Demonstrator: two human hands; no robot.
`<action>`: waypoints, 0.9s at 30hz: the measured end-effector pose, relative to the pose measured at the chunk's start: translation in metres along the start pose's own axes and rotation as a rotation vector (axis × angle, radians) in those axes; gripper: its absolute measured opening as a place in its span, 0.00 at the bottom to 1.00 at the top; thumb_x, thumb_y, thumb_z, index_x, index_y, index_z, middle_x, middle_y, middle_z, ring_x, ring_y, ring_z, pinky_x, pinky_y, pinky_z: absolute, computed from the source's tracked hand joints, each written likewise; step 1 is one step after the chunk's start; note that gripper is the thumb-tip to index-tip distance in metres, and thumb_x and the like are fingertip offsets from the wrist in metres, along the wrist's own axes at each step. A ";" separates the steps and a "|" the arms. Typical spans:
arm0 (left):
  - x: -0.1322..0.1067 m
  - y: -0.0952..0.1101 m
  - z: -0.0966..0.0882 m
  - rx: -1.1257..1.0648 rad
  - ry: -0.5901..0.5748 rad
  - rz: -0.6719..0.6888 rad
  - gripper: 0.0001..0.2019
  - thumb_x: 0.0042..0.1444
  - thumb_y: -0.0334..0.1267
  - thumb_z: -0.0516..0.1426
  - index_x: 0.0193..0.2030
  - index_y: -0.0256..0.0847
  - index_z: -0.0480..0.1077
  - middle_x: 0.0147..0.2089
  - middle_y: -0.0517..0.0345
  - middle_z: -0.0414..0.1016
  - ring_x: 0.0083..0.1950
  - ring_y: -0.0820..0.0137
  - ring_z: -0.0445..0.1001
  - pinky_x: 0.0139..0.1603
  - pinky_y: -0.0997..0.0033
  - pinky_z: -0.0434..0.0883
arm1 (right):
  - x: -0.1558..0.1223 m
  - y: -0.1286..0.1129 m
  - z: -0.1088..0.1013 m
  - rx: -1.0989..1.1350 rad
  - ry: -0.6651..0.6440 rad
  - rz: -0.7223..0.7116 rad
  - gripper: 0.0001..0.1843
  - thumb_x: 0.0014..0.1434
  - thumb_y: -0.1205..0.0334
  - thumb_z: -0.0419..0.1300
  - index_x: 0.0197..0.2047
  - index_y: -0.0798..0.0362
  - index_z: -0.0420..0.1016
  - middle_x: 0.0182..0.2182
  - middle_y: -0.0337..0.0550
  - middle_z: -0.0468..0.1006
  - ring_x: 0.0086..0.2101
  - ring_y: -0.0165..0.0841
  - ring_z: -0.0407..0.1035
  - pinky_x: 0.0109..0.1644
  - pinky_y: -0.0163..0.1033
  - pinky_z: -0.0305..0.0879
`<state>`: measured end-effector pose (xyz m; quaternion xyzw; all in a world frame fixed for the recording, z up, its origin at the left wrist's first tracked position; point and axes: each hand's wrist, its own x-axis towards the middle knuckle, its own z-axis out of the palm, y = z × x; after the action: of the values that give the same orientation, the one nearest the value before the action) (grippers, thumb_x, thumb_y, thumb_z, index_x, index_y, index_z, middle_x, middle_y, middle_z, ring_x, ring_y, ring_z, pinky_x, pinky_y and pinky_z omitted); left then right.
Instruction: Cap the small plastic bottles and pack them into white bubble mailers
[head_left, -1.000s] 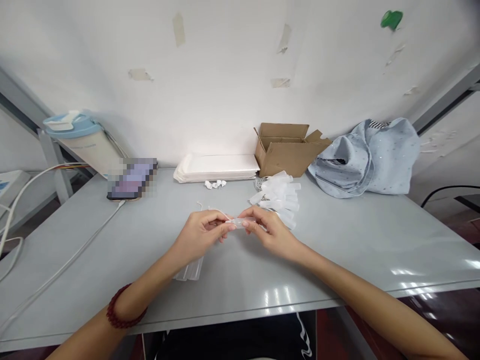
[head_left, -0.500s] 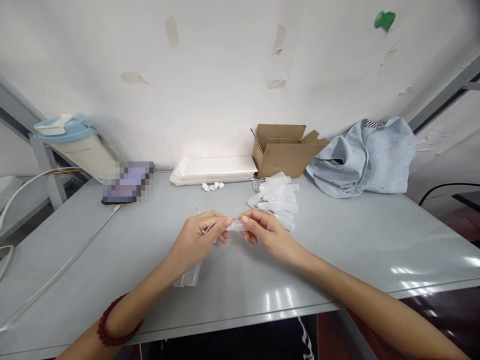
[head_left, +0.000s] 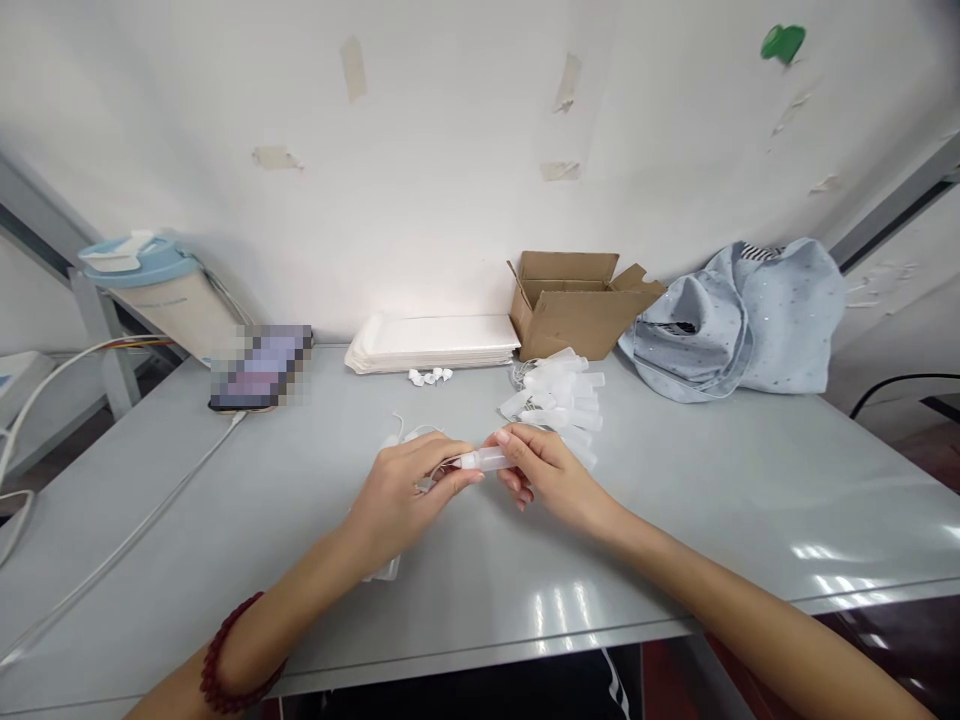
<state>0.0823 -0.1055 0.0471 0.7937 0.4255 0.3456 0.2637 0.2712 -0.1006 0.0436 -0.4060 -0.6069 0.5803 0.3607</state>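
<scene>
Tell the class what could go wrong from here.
The small tube could slip, since it is held only between the left hand and right hand. The white cable, plugged into the phone, might catch on the left forearm and tug it. The small white pieces could scatter if bumped.

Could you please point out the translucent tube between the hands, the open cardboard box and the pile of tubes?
Translucent tube (head_left: 492,459): head view, on its bare middle stretch.
Cardboard box (head_left: 568,328): head view, on its front wall.
Pile of tubes (head_left: 561,388): head view, near the middle of the pile.
</scene>
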 end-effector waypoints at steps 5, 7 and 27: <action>0.002 0.008 -0.004 -0.189 -0.170 -0.272 0.18 0.62 0.48 0.49 0.26 0.41 0.69 0.23 0.60 0.70 0.25 0.71 0.70 0.27 0.74 0.65 | -0.002 -0.003 0.003 -0.037 0.052 -0.069 0.17 0.63 0.47 0.49 0.34 0.53 0.66 0.18 0.31 0.60 0.19 0.25 0.56 0.24 0.33 0.56; 0.001 0.008 -0.004 -0.157 -0.180 -0.245 0.18 0.62 0.46 0.48 0.24 0.41 0.67 0.22 0.61 0.69 0.24 0.71 0.69 0.26 0.74 0.64 | -0.003 -0.003 0.003 -0.045 0.062 -0.058 0.17 0.63 0.48 0.49 0.35 0.53 0.65 0.17 0.30 0.59 0.18 0.25 0.55 0.23 0.33 0.56; 0.005 0.010 -0.012 -0.361 -0.307 -0.345 0.22 0.62 0.49 0.47 0.23 0.37 0.66 0.20 0.63 0.65 0.22 0.74 0.66 0.26 0.75 0.63 | -0.007 0.000 -0.002 -0.451 0.082 -0.386 0.11 0.60 0.56 0.55 0.38 0.54 0.71 0.25 0.40 0.70 0.25 0.30 0.62 0.31 0.37 0.61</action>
<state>0.0797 -0.1044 0.0636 0.6931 0.4408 0.2417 0.5166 0.2754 -0.1061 0.0436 -0.3761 -0.7714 0.3346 0.3893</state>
